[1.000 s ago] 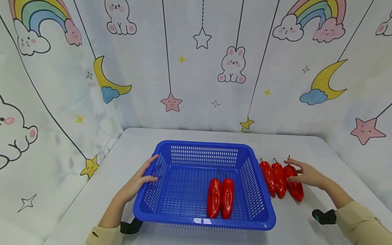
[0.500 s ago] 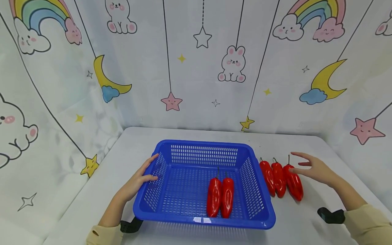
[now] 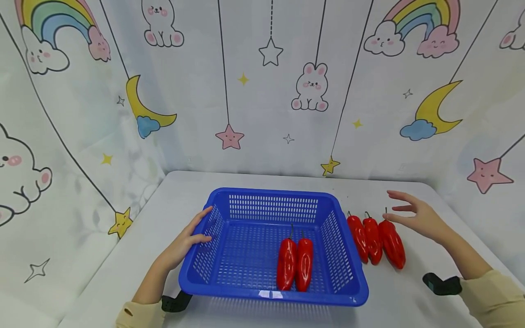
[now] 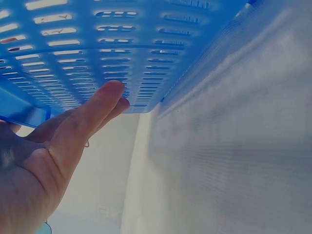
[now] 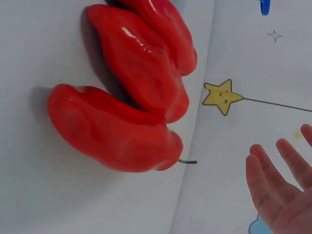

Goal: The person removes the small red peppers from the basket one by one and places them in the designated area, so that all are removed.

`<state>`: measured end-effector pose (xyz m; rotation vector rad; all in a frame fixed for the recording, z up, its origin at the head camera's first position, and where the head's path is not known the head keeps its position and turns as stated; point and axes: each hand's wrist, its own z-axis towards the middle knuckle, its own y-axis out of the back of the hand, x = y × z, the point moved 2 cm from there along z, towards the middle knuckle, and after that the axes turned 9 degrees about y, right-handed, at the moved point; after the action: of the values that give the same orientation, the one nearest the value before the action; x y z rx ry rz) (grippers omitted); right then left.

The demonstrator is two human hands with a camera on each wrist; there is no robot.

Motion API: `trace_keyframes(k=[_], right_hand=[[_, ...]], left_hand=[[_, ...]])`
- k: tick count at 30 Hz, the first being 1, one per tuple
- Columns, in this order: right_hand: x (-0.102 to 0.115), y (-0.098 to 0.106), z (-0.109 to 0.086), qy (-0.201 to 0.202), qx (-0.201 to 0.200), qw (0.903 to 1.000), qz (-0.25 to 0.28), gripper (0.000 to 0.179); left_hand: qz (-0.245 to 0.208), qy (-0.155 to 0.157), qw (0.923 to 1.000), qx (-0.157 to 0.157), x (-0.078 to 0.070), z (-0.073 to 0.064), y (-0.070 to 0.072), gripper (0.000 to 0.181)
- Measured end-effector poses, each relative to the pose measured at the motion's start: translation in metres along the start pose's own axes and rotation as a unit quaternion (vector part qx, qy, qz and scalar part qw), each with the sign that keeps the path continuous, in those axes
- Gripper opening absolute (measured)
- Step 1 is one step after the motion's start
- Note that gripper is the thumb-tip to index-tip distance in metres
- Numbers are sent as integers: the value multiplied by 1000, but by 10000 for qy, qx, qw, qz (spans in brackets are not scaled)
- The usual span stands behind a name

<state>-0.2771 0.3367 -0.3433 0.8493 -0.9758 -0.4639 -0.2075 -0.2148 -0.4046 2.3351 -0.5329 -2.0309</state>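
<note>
A blue plastic basket (image 3: 266, 298) stands on the table, two red peppers (image 3: 304, 265) lying in its right half. My left hand (image 3: 186, 241) holds the basket's left rim. The left wrist view shows straight fingers (image 4: 97, 107) at the outside of its slotted wall. To the right of the basket lie three more red peppers, the outermost pepper (image 3: 392, 244) with its stem pointing away from me. Above and behind that pepper's stem end hovers my right hand (image 3: 422, 221), fingers spread and holding nothing. The right wrist view shows it apart from the peppers (image 5: 117, 134).
The white table (image 3: 414, 296) ends at a pale cloth backdrop (image 3: 270, 105) printed with stars, moons and rabbits. Black camera mounts (image 3: 442, 284) sit at both wrists, beside beige sleeves (image 3: 494, 298).
My right hand has lifted off the outermost pepper, moving right and then away from me and up. The left hand and the basket have stayed put.
</note>
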Motion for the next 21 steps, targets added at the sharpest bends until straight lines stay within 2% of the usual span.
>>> trace_keyframes(k=[5,11,21], right_hand=[[15,0,6,91,-90,9999,106,71],[32,-1,13,82,0,9997,218,72],[53,-9,20,405,-24,9987,303,71]], left_hand=[[-26,12,10000,-2,-1,0,0,70],[-2,-7,10000,-1,-1,0,1,70],[14,25,10000,-2,-2,-1,0,70]])
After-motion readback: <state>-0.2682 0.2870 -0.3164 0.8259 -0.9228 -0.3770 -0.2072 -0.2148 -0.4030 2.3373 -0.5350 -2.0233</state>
